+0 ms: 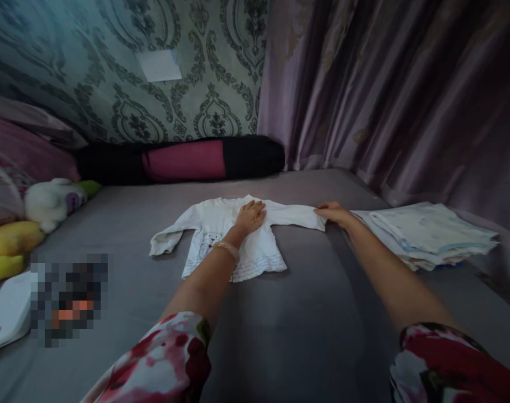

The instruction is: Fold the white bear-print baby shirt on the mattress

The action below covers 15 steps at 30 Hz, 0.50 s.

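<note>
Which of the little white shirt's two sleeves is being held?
The sleeve towards the cloth stack: the right hand pinches its cuff. The other sleeve, at picture left, slants down, untouched.

The shirt (265,246) is white, with a printed animal face (209,240) and grey hem lines (259,271). The sheet (297,336) is plain grey. The bolster (185,160) is black with a magenta band. The wallpaper (208,67) bears dark damask on pale green. The person's sleeves (171,352) show red-and-white florals.

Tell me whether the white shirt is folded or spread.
Spread: the white shirt lies opened out, both sleeves extended sideways, the left hand flat on its front, the right hand gripping one sleeve's end.
</note>
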{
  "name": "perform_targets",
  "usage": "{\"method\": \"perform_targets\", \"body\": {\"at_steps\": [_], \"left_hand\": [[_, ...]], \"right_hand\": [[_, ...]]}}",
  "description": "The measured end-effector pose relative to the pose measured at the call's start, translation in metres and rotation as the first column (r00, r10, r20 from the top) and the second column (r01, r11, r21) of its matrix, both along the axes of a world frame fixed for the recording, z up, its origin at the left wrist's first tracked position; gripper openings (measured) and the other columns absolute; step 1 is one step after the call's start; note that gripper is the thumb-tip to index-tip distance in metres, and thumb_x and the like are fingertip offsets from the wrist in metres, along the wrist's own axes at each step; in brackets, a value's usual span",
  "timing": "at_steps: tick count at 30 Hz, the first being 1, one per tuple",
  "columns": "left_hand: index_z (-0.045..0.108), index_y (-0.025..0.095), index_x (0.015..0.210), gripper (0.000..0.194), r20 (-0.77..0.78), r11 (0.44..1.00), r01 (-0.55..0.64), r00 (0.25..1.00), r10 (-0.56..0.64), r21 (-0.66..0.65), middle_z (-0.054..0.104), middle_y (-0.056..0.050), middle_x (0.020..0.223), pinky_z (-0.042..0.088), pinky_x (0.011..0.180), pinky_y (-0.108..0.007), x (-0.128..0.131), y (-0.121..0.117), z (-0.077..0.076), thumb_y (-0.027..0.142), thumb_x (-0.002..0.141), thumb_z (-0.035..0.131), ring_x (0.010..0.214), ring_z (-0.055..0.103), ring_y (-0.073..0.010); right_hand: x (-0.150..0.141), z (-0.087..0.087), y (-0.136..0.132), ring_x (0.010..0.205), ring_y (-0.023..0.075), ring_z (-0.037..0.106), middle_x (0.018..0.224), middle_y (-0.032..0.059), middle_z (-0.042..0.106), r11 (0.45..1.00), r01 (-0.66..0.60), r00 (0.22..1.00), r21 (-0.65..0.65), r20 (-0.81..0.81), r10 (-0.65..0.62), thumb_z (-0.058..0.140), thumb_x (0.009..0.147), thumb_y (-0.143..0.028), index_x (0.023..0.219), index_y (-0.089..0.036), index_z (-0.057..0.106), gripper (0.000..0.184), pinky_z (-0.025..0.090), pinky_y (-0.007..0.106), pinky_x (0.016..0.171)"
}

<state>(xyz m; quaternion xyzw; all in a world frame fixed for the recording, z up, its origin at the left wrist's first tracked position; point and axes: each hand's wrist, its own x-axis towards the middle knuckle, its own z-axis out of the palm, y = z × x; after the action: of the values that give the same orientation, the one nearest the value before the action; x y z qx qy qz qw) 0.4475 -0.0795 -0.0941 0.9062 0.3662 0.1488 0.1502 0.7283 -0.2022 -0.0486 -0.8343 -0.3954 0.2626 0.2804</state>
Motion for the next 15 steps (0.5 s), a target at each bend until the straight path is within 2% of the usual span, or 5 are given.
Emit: {"method": "perform_targets", "body": {"at_steps": [4, 7, 11, 15], "left_hand": [[0.044, 0.023, 0.143, 0.05, -0.064, 1.0, 0.008, 0.998, -0.007, 0.019, 0.041, -0.005, 0.152, 0.025, 0.115, -0.049, 0.0, -0.003, 0.002, 0.041, 0.096, 0.036, 0.142, 0.03, -0.0287], [0.04, 0.023, 0.145, 0.053, -0.097, 0.999, 0.005, 0.995, -0.001, 0.04, 0.039, -0.006, 0.153, 0.022, 0.116, -0.049, 0.0, -0.005, 0.004, 0.043, 0.097, 0.033, 0.143, 0.028, -0.0301], [0.036, 0.023, 0.148, 0.057, -0.126, 0.999, -0.009, 0.992, 0.015, 0.044, 0.036, -0.007, 0.155, 0.016, 0.118, -0.051, 0.001, -0.007, 0.005, 0.048, 0.097, 0.03, 0.144, 0.025, -0.0321], [0.036, 0.021, 0.148, 0.062, -0.149, 0.998, -0.031, 0.988, 0.039, 0.058, 0.033, -0.01, 0.156, 0.016, 0.118, -0.053, 0.003, -0.007, 0.005, 0.054, 0.097, 0.027, 0.145, 0.023, -0.0336]], "right_hand": [[-0.018, -0.013, 0.001, 0.104, 0.027, 0.065, 0.112, 0.0175, 0.068, 0.994, 0.097, 0.965, -0.044, 0.248, -0.083, 0.053, 0.091, -0.036, 0.112, -0.013, 0.066, 0.034, 0.05, 0.033, 0.083], [-0.034, -0.014, -0.001, 0.109, 0.0311, 0.063, 0.115, 0.0195, 0.066, 0.99, 0.133, 0.91, -0.046, 0.401, -0.104, 0.05, 0.092, -0.039, 0.121, -0.015, 0.062, 0.04, 0.048, 0.038, 0.086], [-0.047, -0.013, -0.006, 0.108, 0.031, 0.063, 0.119, 0.0218, 0.063, 0.988, 0.147, 0.849, -0.04, 0.517, -0.106, 0.044, 0.095, -0.03, 0.124, -0.014, 0.059, 0.036, 0.048, 0.039, 0.087], [-0.046, -0.014, -0.01, 0.108, 0.0317, 0.063, 0.119, 0.0239, 0.061, 0.984, 0.159, 0.819, -0.074, 0.566, -0.09, 0.04, 0.098, -0.031, 0.121, -0.012, 0.061, 0.036, 0.047, 0.041, 0.087]]}}
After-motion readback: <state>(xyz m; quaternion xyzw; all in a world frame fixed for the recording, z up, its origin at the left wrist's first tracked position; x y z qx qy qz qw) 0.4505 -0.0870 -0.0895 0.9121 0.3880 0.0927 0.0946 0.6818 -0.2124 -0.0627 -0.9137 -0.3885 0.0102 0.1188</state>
